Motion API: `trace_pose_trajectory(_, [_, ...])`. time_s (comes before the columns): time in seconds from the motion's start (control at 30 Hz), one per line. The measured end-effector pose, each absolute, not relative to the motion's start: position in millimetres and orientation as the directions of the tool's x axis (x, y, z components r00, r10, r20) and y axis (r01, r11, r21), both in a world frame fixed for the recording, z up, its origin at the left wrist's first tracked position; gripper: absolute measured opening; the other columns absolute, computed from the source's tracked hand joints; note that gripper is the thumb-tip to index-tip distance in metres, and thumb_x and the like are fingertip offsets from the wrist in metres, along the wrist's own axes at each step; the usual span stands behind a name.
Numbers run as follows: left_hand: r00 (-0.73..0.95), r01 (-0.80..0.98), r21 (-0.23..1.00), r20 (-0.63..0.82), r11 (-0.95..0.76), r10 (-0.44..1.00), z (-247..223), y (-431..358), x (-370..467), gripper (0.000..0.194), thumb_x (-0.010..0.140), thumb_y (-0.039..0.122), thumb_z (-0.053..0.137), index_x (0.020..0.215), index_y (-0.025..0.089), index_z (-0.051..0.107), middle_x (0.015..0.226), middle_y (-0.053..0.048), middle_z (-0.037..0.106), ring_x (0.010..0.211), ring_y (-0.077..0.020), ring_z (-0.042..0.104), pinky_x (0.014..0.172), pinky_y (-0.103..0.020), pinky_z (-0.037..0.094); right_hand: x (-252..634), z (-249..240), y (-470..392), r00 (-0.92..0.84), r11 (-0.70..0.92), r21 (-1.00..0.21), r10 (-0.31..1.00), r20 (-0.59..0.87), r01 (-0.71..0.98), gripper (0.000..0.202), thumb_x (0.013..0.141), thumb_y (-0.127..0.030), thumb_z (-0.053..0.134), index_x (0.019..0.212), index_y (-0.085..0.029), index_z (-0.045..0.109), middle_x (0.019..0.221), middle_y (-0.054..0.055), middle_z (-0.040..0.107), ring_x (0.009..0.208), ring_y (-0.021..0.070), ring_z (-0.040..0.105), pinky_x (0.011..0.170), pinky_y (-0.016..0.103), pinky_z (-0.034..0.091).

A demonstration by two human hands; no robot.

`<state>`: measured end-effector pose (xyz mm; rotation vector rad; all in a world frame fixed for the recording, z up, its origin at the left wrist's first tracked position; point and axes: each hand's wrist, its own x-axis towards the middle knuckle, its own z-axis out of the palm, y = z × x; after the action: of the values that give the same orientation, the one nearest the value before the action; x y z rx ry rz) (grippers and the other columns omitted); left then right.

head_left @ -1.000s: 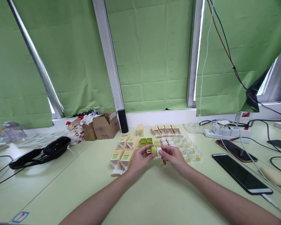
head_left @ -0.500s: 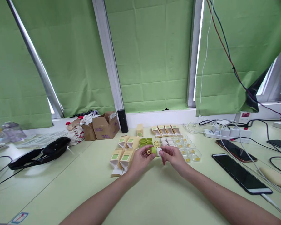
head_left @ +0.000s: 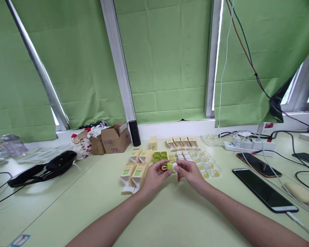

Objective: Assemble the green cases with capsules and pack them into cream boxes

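Note:
Between both hands, above the table, is a small green case [head_left: 169,166] with a yellow loop at its left end and a white block [head_left: 174,166] at its right. My left hand [head_left: 156,173] is closed on the green end, thumb in front. My right hand [head_left: 189,170] pinches the white block, which meets the green case; its fingertips partly hide it. Just behind the hands stand several green cases [head_left: 160,155], small yellow pieces [head_left: 171,157] and white blocks [head_left: 183,155]. Clear plastic trays [head_left: 207,163] with yellow round pieces lie right of my right hand.
Beige cartons [head_left: 134,173] stand left of my left hand, with more open cartons [head_left: 182,143] at the back. A black cylinder [head_left: 134,133] and cardboard box [head_left: 116,138] are behind. Phones [head_left: 265,190], cables and a power strip [head_left: 249,146] lie right; a black pouch [head_left: 58,163] lies left.
The white block shows slightly less beside the green case, its edge closer to the green. Both hands keep nearly the same place; the view shifts very slightly.

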<state>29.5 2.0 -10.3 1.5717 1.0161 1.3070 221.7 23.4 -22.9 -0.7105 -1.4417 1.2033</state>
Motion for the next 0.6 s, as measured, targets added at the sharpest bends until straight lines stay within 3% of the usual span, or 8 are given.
trace_pose_trajectory(0.13, [0.127,0.07,0.944,0.312,-0.322,0.942,-10,1,31,0.067,0.073,0.057,0.093,0.121,0.016,0.073,0.11,-0.015,0.079,0.102,-0.0287,0.075,0.091,-0.04,0.06,220,-24,22,-0.229,0.305,-0.932,0.91,0.345,-0.195,0.054,0.075,-0.068,0.084,0.088,-0.016,0.078,0.064,0.0,0.063,0.054,0.014,0.057,0.05,0.029,0.057])
trace_pose_trajectory(0.33, [0.12,0.024,0.949,0.309,-0.314,0.943,-11,-1,33,0.061,0.07,0.053,0.095,0.112,0.016,0.071,0.105,-0.011,0.078,0.099,-0.0266,0.074,0.091,-0.039,0.058,217,-29,22,-0.213,0.296,-0.937,0.919,0.332,-0.185,0.055,0.076,-0.069,0.082,0.09,-0.016,0.076,0.069,0.001,0.067,0.056,0.0152,0.06,0.053,0.031,0.059])
trace_pose_trajectory(0.53, [0.096,0.005,0.949,0.313,-0.315,0.945,-12,-3,38,0.057,0.067,0.051,0.097,0.103,0.017,0.07,0.1,-0.009,0.077,0.097,-0.0256,0.073,0.09,-0.037,0.057,219,-35,23,-0.213,0.34,-0.929,0.907,0.364,-0.144,0.064,0.084,-0.062,0.079,0.13,-0.017,0.073,0.069,-0.003,0.063,0.059,0.0161,0.063,0.059,0.033,0.061])
trace_pose_trajectory(0.6, [0.092,0.032,0.946,0.319,-0.323,0.943,-10,-4,38,0.054,0.07,0.051,0.095,0.104,0.017,0.072,0.1,-0.009,0.077,0.097,-0.0261,0.073,0.089,-0.038,0.057,220,-35,24,-0.236,0.357,-0.927,0.896,0.375,-0.12,0.061,0.088,-0.062,0.076,0.131,-0.018,0.074,0.069,-0.002,0.063,0.059,0.0158,0.062,0.058,0.032,0.06])
